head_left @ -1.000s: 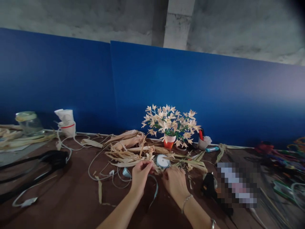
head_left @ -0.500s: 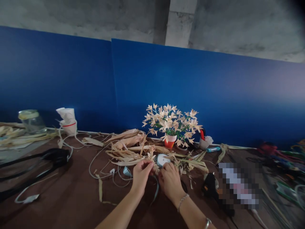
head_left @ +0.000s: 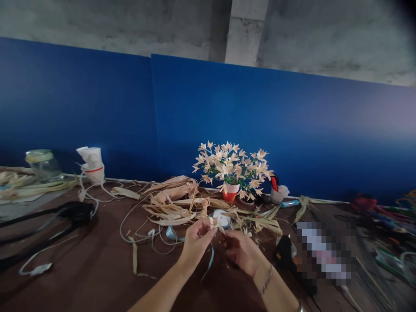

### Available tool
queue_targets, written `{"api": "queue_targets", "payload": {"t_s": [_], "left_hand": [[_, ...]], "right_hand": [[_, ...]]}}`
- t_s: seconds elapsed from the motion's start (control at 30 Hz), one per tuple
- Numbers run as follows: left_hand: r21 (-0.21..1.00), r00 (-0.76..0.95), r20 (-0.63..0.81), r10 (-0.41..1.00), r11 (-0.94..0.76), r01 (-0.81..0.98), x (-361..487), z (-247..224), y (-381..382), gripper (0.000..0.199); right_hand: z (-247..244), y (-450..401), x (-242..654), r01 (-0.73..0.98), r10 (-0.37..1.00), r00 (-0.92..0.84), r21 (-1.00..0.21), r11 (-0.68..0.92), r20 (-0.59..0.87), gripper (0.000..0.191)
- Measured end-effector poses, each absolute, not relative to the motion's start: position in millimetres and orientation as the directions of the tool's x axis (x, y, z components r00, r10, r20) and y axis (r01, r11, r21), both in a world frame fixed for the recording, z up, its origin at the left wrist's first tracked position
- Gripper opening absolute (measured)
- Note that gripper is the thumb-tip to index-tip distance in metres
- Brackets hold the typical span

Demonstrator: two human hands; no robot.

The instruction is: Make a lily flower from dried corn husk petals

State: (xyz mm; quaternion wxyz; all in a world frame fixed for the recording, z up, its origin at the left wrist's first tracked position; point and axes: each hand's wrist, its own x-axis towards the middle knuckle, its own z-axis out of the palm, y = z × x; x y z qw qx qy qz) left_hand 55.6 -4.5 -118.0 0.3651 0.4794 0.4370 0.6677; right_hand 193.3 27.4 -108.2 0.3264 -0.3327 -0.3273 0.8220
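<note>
A small, pale, papery flower with pointed petals (head_left: 215, 222) is pinched in the left hand's (head_left: 196, 242) fingertips. Beside it, the right hand (head_left: 244, 252) is half-curled, its hold unclear. Beyond both, dry tan husks (head_left: 173, 209) are strewn.

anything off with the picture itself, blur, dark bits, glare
Head view: dim light, dark upper-right corner; pale sheen at the right of the blue partition; blurred fingers on the right hand; soft-edged small flower in the left hand; pixelation beside the glue gun.

Blue partition (head_left: 276, 121); stained grey wall (head_left: 130, 26) above
</note>
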Motion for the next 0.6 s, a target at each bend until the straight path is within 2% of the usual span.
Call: {"api": "queue_targets", "payload": {"t_s": [0.1,0.2,0.3,0.4,0.5,0.6], "left_hand": [[0.925,-0.207,0.367,0.907,-0.38,-0.022,56.6,-115.5,-8.7,0.007],[0.925,-0.207,0.378,0.902,-0.379,0.038,55.5,-116.7,-8.8,0.008],[0.936,-0.236,0.352,0.906,-0.347,0.061,54.3,-119.8,-6.1,0.01],[0.948,-0.224,0.31,0.924,-0.319,-0.004,53.8,-121.9,-3.8,0.013],[0.931,-0.201,0.339,0.919,-0.358,-0.068,53.4,-122.1,-3.4,0.01],[0.927,-0.189,0.359,0.914,-0.373,-0.047,53.3,-120.7,-4.3,0.009]], "right_hand": [[-107.2,28.6,195.3,-0.306,0.617,-0.691,-0.62,-0.722,-0.377,0.008],[-107.4,29.2,195.5,-0.287,0.54,-0.74,-0.537,-0.793,-0.402,0.011],[-107.5,28.7,194.1,-0.268,0.513,-0.75,-0.516,-0.813,-0.419,0.01],[-106.8,28.6,193.9,-0.277,0.514,-0.735,-0.496,-0.823,-0.443,0.007],[-106.2,29.9,195.8,-0.29,0.5,-0.751,-0.463,-0.837,-0.432,0.006],[-106.6,31.9,197.4,-0.277,0.465,-0.782,-0.438,-0.855,-0.415,0.008]]}}
